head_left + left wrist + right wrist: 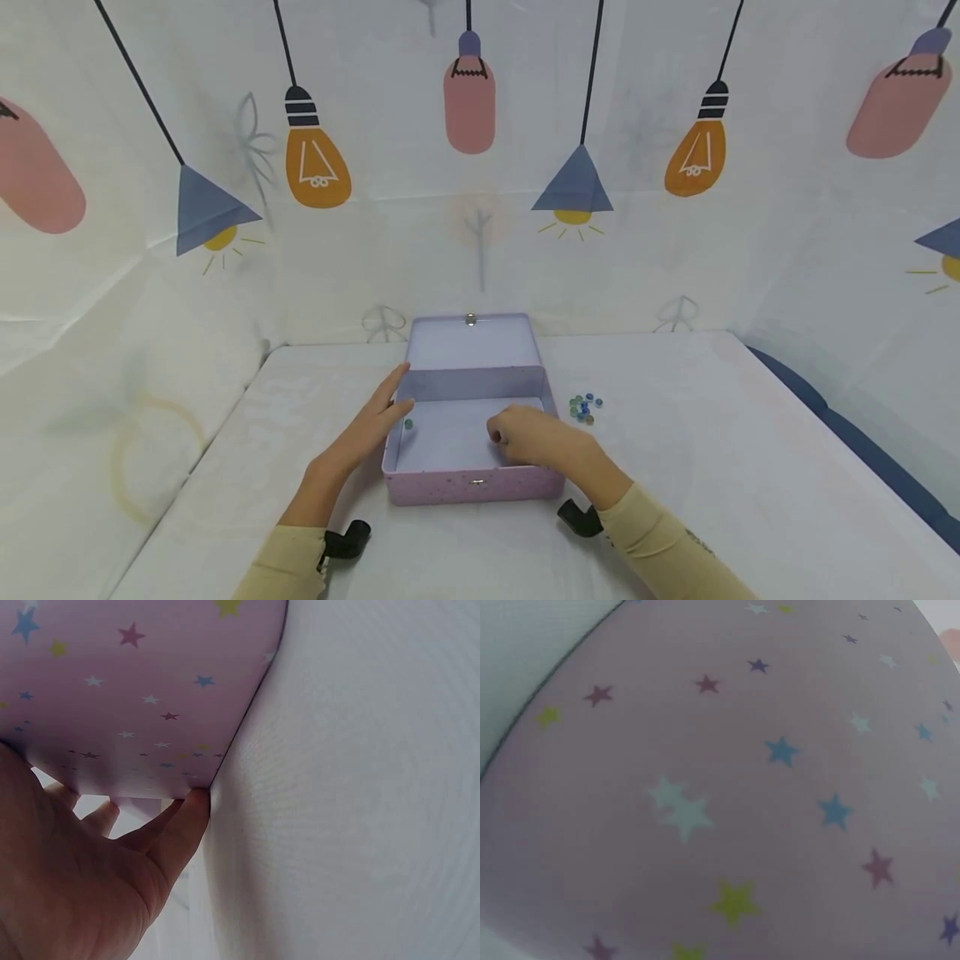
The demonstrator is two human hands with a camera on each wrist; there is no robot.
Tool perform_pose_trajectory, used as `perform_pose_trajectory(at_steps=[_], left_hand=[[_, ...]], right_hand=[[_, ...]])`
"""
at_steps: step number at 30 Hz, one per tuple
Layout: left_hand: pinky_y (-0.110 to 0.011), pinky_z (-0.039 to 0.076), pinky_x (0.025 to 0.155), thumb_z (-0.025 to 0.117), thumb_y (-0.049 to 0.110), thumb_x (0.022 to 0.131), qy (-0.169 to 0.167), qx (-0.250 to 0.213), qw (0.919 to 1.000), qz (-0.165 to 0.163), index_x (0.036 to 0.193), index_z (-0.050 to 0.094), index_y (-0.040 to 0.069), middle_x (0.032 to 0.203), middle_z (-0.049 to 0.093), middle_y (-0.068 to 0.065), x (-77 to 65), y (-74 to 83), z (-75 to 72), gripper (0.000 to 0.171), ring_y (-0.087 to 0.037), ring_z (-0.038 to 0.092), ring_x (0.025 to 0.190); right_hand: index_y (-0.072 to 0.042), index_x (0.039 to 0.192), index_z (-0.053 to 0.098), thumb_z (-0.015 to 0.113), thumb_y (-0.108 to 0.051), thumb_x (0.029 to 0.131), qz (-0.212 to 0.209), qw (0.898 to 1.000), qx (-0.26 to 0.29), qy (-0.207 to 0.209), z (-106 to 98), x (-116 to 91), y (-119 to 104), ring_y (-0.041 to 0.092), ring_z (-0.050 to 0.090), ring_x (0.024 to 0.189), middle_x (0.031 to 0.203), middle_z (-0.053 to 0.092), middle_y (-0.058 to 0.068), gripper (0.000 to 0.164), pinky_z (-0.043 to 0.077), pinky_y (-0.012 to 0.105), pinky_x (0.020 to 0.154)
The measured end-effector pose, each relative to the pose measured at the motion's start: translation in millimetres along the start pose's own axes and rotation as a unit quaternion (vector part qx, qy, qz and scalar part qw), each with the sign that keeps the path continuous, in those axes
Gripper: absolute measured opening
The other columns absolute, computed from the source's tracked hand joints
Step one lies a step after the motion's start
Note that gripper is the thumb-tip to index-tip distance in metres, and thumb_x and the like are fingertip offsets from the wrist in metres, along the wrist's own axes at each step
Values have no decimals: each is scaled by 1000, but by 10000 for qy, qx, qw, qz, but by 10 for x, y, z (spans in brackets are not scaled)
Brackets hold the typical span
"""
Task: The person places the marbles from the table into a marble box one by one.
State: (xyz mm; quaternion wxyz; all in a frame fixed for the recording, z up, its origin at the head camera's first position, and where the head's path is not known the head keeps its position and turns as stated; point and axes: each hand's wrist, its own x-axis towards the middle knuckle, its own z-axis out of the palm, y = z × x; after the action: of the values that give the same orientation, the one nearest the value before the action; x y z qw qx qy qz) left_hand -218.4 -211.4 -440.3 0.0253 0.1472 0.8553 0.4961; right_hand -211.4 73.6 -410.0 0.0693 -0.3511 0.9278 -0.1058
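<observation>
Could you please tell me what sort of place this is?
Probably an indoor tabletop workspace, perhaps arranged for recording: a white-covered table, a pale backdrop printed with hanging lamps, and black wrist-worn devices.

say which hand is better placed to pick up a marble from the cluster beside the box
Probably the right hand: it is over the right part of the box, nearer the marble cluster, while the left hand touches the opposite side.

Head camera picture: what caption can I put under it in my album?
Left hand touching an open purple box, right hand inside, little marbles clustered beside the box.
</observation>
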Motion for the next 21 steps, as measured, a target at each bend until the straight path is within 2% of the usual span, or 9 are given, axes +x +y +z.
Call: perform_pose_trajectory(at_steps=[7, 14, 21], left_hand=[[-59, 8, 125, 43, 30, 105, -26, -22, 10000, 66, 161, 5, 16, 169, 3, -9, -7, -12, -5, 69, -34, 0, 156], [-58, 9, 125, 44, 26, 105, 3, -11, 10000, 44, 161, 6, 15, 169, 3, -8, 0, -6, 5, 69, -33, 1, 157], [-59, 9, 125, 43, 25, 105, -43, -26, 10000, 40, 161, 5, 16, 169, 2, -9, -4, -4, 13, 69, -34, 0, 156]], right_hand=[[-7, 101, 71, 61, -6, 93, -44, 9989, 336, 323, -144, -42, 49, 9, 56, 76, 92, 70, -1, 13, 50, 25, 67], [-7, 105, 70, 64, -8, 93, -59, 9939, -2, 1097, -328, -126, 152, 17, 65, 96, 101, 69, 2, 14, 57, 36, 83], [-9, 104, 70, 64, -6, 92, -174, 9902, 36, 1383, -414, -176, 255, 17, 66, 98, 103, 71, 4, 14, 57, 37, 86]])
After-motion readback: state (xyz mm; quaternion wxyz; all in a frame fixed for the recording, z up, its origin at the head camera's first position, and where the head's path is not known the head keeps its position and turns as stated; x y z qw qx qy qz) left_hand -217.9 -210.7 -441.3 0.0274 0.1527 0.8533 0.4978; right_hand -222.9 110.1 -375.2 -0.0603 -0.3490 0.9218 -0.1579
